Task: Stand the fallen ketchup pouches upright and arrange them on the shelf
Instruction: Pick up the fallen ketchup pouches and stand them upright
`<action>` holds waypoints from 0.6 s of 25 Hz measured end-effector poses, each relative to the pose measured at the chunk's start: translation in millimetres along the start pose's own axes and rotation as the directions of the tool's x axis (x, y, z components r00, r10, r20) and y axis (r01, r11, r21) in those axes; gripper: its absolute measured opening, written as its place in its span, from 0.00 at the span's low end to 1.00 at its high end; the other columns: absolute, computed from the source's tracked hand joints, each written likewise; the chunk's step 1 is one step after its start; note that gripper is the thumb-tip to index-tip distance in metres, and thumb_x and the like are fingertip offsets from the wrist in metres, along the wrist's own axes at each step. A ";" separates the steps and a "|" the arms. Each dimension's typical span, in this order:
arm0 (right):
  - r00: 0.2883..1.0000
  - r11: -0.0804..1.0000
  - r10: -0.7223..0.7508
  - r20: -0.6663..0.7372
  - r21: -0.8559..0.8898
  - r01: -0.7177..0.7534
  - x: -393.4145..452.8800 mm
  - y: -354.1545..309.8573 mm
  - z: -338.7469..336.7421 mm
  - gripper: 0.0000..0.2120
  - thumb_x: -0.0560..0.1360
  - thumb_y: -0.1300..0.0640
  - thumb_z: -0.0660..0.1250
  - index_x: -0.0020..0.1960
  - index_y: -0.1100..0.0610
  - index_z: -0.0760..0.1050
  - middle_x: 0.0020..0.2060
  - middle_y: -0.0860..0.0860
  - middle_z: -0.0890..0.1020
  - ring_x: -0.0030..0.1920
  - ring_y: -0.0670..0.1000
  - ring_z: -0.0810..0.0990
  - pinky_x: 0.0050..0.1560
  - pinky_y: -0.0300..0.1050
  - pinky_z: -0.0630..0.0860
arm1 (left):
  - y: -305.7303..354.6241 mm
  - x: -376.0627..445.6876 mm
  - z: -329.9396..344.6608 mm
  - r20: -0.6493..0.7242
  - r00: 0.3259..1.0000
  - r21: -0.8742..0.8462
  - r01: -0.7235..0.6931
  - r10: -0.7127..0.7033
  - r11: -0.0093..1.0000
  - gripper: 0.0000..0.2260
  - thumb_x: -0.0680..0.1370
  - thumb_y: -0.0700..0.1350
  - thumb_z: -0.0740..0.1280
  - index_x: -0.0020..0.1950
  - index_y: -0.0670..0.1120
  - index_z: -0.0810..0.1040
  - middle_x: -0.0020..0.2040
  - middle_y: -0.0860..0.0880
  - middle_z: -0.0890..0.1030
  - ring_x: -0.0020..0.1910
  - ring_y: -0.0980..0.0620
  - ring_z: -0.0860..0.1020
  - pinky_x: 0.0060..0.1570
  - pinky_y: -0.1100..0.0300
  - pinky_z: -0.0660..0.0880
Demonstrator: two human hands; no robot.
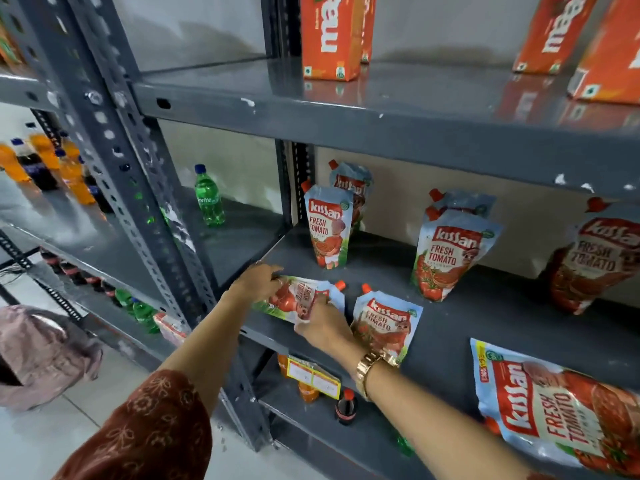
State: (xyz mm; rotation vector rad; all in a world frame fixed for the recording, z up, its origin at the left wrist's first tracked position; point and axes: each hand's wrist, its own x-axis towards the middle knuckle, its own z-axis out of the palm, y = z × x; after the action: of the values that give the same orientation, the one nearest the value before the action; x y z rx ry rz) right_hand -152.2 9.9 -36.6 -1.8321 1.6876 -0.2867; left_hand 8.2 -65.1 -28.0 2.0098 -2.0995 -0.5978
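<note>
Two bare arms w/ two bare hands, no gloves. Left hand (258, 280) has a thin ring on one finger, hard to see well. Left arm has a sleeve (149, 431), dark red-brown cloth w/ small light flower shapes & curly lines all over; it ends approx at the elbow, so the forearm is bare. Right hand (323, 329) has a gold watch (372, 367) on the wrist, shiny metal band made of links. Right forearm is bare too. A tiny bit of red cloth shows at the bottom edge.
</note>
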 end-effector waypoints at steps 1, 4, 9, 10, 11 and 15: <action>0.998 0.994 -0.058 -0.006 -0.094 0.057 3.2 2.7 1.5 0.23 0.73 0.57 0.64 0.65 0.64 0.64 0.58 0.61 0.78 0.58 0.61 0.77 0.53 0.50 0.75 | 0.2 6.0 -1.9 -0.003 1.000 -0.034 0.020 -0.020 0.999 0.18 0.77 0.49 0.62 0.63 0.41 0.75 0.62 0.40 0.78 0.60 0.44 0.76 0.59 0.56 0.70; 0.971 0.901 -0.212 -0.106 -0.405 0.152 10.0 3.0 -0.2 0.13 0.73 0.65 0.60 0.58 0.62 0.73 0.55 0.60 0.80 0.56 0.60 0.79 0.52 0.50 0.76 | 2.4 15.9 -5.3 -0.006 0.996 -0.100 0.089 -0.090 0.991 0.17 0.74 0.53 0.64 0.49 0.40 0.81 0.47 0.41 0.84 0.49 0.44 0.81 0.48 0.58 0.73; 0.983 0.879 -0.143 -0.116 -0.472 0.073 33.1 10.2 -17.4 0.14 0.76 0.67 0.56 0.59 0.62 0.74 0.57 0.60 0.80 0.58 0.59 0.78 0.54 0.50 0.76 | -0.2 2.8 -3.7 0.050 0.968 -0.114 0.250 -0.245 0.962 0.19 0.71 0.57 0.67 0.46 0.40 0.79 0.44 0.43 0.81 0.47 0.41 0.80 0.44 0.57 0.75; 0.988 0.893 -0.098 -0.123 -0.449 0.032 40.9 8.0 -21.2 0.15 0.76 0.68 0.56 0.60 0.63 0.73 0.58 0.60 0.79 0.59 0.60 0.78 0.55 0.50 0.75 | -3.5 -2.7 -6.4 0.084 0.956 -0.148 0.292 -0.282 0.945 0.20 0.70 0.58 0.68 0.46 0.41 0.78 0.43 0.44 0.80 0.41 0.42 0.80 0.39 0.58 0.77; 0.989 0.915 -0.033 -0.146 -0.402 -0.029 48.3 5.9 -25.0 0.15 0.76 0.68 0.55 0.60 0.64 0.73 0.59 0.61 0.78 0.60 0.60 0.77 0.56 0.50 0.74 | -5.3 -7.6 -6.6 0.121 0.943 -0.208 0.329 -0.310 0.921 0.19 0.70 0.59 0.68 0.44 0.41 0.78 0.40 0.44 0.80 0.35 0.45 0.80 0.32 0.60 0.77; 0.922 0.954 0.300 -0.246 0.093 -0.285 66.2 3.7 -32.2 0.13 0.75 0.65 0.59 0.58 0.66 0.73 0.59 0.63 0.78 0.60 0.61 0.77 0.53 0.49 0.74 | -4.8 -23.1 3.6 0.356 0.872 -0.518 0.483 -0.335 0.707 0.18 0.71 0.54 0.70 0.52 0.42 0.74 0.47 0.44 0.79 0.42 0.45 0.79 0.36 0.55 0.78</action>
State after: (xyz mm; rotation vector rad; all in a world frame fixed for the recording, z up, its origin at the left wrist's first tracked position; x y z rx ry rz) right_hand -162.4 -62.8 -30.0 -1.5244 2.0815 -0.4540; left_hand 12.9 -41.7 -29.7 2.0682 -1.2646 -1.4350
